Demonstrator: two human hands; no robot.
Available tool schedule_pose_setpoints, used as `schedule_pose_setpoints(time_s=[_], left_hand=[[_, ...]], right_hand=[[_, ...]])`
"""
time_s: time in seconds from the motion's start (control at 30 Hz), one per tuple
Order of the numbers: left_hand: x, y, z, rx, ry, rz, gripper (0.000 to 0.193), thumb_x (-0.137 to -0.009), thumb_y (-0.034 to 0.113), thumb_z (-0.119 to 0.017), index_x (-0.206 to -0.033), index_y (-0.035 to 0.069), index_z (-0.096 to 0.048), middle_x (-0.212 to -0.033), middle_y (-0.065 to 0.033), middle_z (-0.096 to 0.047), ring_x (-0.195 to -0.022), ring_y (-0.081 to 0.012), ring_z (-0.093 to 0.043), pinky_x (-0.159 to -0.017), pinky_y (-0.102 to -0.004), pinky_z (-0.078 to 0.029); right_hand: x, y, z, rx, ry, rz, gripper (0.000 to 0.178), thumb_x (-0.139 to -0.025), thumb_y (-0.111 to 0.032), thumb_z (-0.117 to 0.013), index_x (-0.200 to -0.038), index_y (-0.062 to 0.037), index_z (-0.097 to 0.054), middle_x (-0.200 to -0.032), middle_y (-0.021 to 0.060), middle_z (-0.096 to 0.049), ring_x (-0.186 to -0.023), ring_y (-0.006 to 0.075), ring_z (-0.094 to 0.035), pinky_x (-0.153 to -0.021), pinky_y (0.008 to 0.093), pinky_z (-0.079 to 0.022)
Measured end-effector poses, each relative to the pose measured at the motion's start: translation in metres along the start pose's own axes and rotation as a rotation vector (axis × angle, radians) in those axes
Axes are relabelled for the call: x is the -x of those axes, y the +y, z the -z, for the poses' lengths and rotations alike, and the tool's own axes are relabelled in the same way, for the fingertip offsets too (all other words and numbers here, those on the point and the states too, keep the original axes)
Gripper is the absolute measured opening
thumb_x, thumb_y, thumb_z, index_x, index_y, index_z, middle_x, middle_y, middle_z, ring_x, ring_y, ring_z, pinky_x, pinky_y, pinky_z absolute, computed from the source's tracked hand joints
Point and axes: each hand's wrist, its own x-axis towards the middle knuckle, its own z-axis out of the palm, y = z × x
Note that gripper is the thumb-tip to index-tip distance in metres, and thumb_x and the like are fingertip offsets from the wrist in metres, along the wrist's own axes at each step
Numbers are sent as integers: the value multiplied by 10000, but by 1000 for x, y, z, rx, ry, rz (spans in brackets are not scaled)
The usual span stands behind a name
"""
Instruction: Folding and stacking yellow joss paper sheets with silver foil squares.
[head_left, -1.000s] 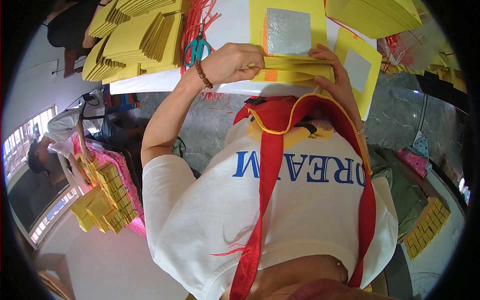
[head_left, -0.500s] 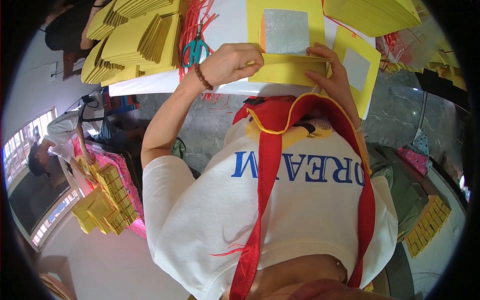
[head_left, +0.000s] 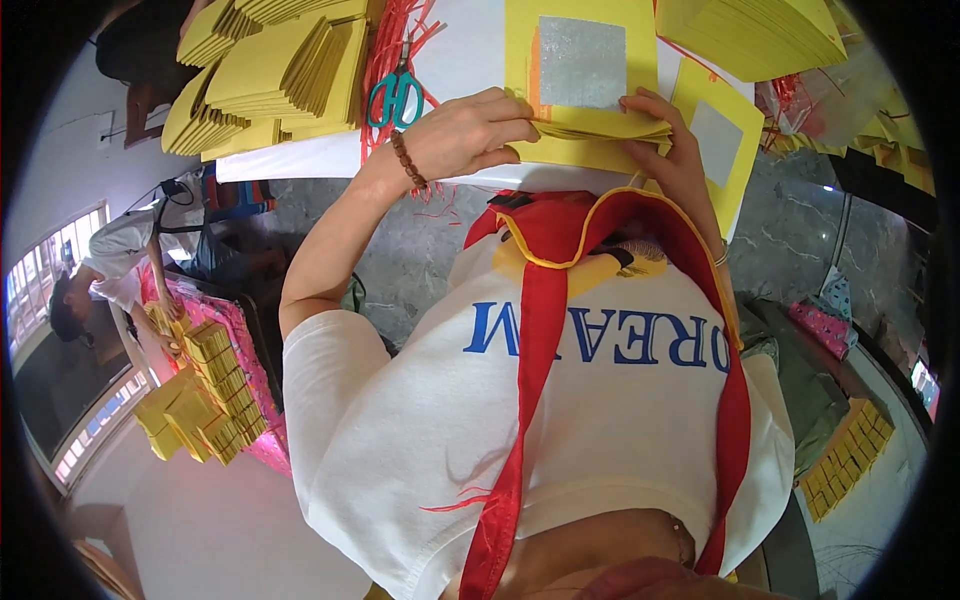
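Observation:
On the table in front of me lies yellow paper [head_left: 520, 60] bearing a silver foil square [head_left: 584, 62], with an orange strip along its left side. The near edge of the paper is bent up in several layers. At the left end of that edge is my left hand [head_left: 470, 135], its fingers on top and the thumb lower down. The right end is pinched between the thumb and fingers of my right hand [head_left: 674, 140]. Another yellow sheet with a silver square [head_left: 714, 140] lies to the right, partly behind the right hand.
Teal-handled scissors [head_left: 396, 98] lie beside red strings [head_left: 384, 40]. Stacks of folded yellow paper stand at the back left [head_left: 275, 75] and back right [head_left: 755, 35]. A co-worker [head_left: 130, 240] at far left handles yellow bundles [head_left: 215, 370] on a pink cover.
The raised near edge of the paper has come down and its layers now show. My left fingers have loosened from a tight pinch and spread a little. The right hand stays at its end.

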Motion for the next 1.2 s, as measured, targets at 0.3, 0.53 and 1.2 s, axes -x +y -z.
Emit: schedule_pose_setpoints(time_s=[0.3,0.53,1.2], left_hand=[[0,-4,-1,25,85,-32,166,-770,125,-621,-913,44,-599,-996,-101,-595,-935,-266,-559,-790,-358,-480],[-1,-5,0,32,58,-29,148,-766,79,-611,-902,21,-622,-949,-135,-593,-873,-288,-566,-751,-356,-472],[-3,0,1,43,82,40,119,-729,53,-601,-839,8,-599,-849,-123,-589,-804,-286,-575,-687,-361,-478]], right_hand=[[0,0,-1,-6,23,-28,401,-755,-64,-671,-1141,-107,-573,-1251,113,-482,-1183,223,-449,-980,316,-359],[-1,-2,-1,-9,22,-20,403,-753,-67,-674,-1142,-106,-571,-1231,112,-499,-1177,222,-454,-974,313,-364],[0,7,2,55,-46,66,624,-680,-37,-724,-1243,-123,-470,-1247,61,-495,-1174,228,-445,-998,326,-360]])
